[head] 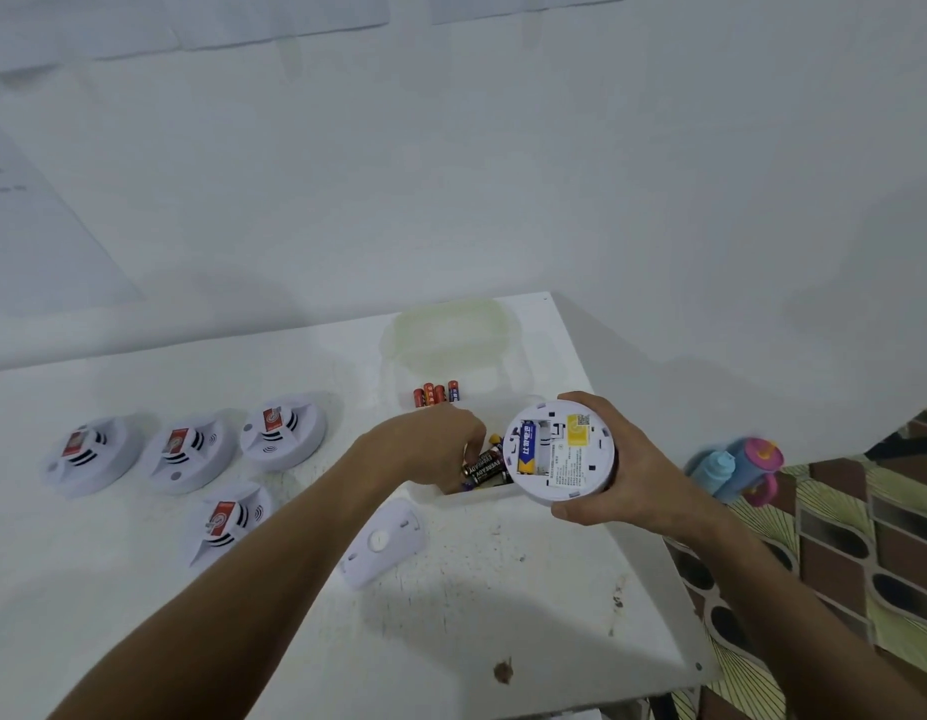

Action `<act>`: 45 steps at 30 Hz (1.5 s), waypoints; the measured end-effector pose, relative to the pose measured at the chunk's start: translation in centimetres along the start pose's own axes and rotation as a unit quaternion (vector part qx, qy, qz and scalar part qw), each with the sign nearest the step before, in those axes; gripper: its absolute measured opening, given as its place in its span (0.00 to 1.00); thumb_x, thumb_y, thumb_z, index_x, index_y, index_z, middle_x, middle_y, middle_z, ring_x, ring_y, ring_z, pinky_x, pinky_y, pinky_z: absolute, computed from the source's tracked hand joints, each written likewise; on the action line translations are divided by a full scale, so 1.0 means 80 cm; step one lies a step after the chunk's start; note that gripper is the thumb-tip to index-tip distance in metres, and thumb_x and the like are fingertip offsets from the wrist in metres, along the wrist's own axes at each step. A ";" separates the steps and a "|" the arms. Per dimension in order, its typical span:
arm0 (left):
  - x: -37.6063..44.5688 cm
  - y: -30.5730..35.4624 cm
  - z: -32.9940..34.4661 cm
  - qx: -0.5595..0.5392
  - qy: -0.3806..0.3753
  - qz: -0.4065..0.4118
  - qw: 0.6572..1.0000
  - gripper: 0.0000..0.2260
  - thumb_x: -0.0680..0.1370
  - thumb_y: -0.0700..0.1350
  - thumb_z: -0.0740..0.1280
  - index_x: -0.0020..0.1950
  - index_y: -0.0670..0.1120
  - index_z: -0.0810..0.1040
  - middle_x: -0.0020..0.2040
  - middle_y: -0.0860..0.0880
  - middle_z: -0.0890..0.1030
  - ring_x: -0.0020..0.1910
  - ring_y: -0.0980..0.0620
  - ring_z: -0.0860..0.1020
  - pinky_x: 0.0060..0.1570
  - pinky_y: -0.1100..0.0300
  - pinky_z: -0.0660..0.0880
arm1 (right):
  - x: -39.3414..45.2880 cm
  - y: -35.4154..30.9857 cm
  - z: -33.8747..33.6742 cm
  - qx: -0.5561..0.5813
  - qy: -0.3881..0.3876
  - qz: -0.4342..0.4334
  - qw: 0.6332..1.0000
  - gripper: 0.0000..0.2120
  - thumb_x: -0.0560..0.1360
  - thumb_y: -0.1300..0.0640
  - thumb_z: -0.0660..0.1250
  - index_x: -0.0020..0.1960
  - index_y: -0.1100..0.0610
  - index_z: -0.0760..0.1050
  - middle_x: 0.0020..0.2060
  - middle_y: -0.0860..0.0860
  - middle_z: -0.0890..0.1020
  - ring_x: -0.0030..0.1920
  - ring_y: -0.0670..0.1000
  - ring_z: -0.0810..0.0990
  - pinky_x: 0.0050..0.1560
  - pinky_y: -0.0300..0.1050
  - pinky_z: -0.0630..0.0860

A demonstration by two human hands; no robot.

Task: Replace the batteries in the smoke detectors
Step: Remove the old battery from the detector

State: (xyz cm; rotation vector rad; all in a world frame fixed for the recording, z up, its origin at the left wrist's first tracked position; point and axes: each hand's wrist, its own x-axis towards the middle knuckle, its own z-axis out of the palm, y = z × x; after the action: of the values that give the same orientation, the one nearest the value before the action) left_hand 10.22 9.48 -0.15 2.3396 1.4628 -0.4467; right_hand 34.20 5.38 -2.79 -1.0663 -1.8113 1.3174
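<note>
**Open smoke detector held over a box of batteries**

An upturned white smoke detector [560, 452] is held at the right centre of the frame by the right hand [625, 467], whose fingers and thumb are curled round its rim; its back is turned to the camera, and a blue and yellow battery [527, 447] is seated in the open compartment beside a yellow label. Just left of it, the left hand [432, 444] is lowered into a white box [477, 493] of loose batteries, among them black ones [483, 467]; its fingers are curled downward among them, but whether one is pinched cannot be told. A row of orange batteries [436, 394] stands just above the hand, in front of a pale translucent container [451, 332] at the upper centre of the white table [503, 589]. A detached white cover plate [383, 545] lies below the box, near the frame's centre. Four more detectors [183, 454] are set out at the left, three in a row and one below. At the right edge, beyond the table, a blurred blue and pink bottle [742, 467] is seen over a patterned floor [840, 553].
</note>
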 end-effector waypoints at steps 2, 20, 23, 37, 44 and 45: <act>-0.005 -0.001 -0.005 -0.024 -0.002 0.000 1.000 0.14 0.70 0.41 0.74 0.54 0.45 0.76 0.40 0.55 0.74 0.42 0.51 0.73 0.42 0.58 0.72 | 0.002 -0.001 0.000 -0.001 -0.001 0.002 1.000 0.42 0.59 0.64 0.81 0.68 0.50 0.66 0.56 0.40 0.77 0.60 0.44 0.76 0.54 0.38 0.78; -0.087 0.044 -0.034 -0.375 0.304 0.033 0.875 0.17 0.75 0.44 0.71 0.63 0.56 0.75 0.44 0.54 0.84 0.40 0.58 0.82 0.39 0.68 0.77 | 0.014 -0.026 0.020 0.015 -0.014 -0.038 0.999 0.43 0.59 0.66 0.81 0.68 0.52 0.66 0.56 0.39 0.78 0.59 0.46 0.77 0.52 0.36 0.77; -0.086 0.050 -0.024 -0.360 0.330 0.017 0.872 0.13 0.74 0.45 0.73 0.56 0.56 0.77 0.42 0.56 0.83 0.35 0.58 0.79 0.36 0.71 0.74 | 0.016 -0.033 0.024 0.022 -0.022 -0.049 0.998 0.43 0.59 0.69 0.80 0.68 0.52 0.67 0.55 0.42 0.79 0.57 0.47 0.79 0.51 0.38 0.78; -0.138 -0.001 0.004 -0.306 0.279 0.033 0.909 0.37 0.63 0.56 0.80 0.70 0.52 0.73 0.61 0.54 0.73 0.54 0.56 0.76 0.48 0.68 0.78 | 0.041 -0.060 0.067 0.014 -0.056 -0.080 0.995 0.41 0.58 0.62 0.80 0.68 0.53 0.67 0.59 0.46 0.77 0.62 0.50 0.77 0.56 0.40 0.78; -0.168 -0.009 0.015 -0.280 0.275 -0.023 0.919 0.31 0.67 0.56 0.77 0.69 0.54 0.74 0.69 0.52 0.68 0.59 0.53 0.73 0.53 0.68 0.76 | 0.050 -0.066 0.095 0.018 -0.085 -0.091 0.992 0.41 0.58 0.59 0.80 0.68 0.52 0.68 0.61 0.47 0.77 0.61 0.50 0.77 0.57 0.43 0.79; -0.171 -0.009 0.017 -0.271 0.276 -0.029 0.922 0.31 0.68 0.56 0.76 0.69 0.53 0.74 0.70 0.52 0.68 0.60 0.53 0.73 0.53 0.66 0.77 | 0.051 -0.065 0.099 0.019 -0.088 -0.088 0.992 0.42 0.58 0.57 0.80 0.69 0.53 0.68 0.62 0.49 0.77 0.62 0.51 0.77 0.58 0.44 0.78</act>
State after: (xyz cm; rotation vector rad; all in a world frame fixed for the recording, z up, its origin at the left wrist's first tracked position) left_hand 3.73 -1.74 4.58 2.0347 1.6163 0.5946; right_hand 24.31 4.76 0.13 -0.7711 -1.9500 1.3685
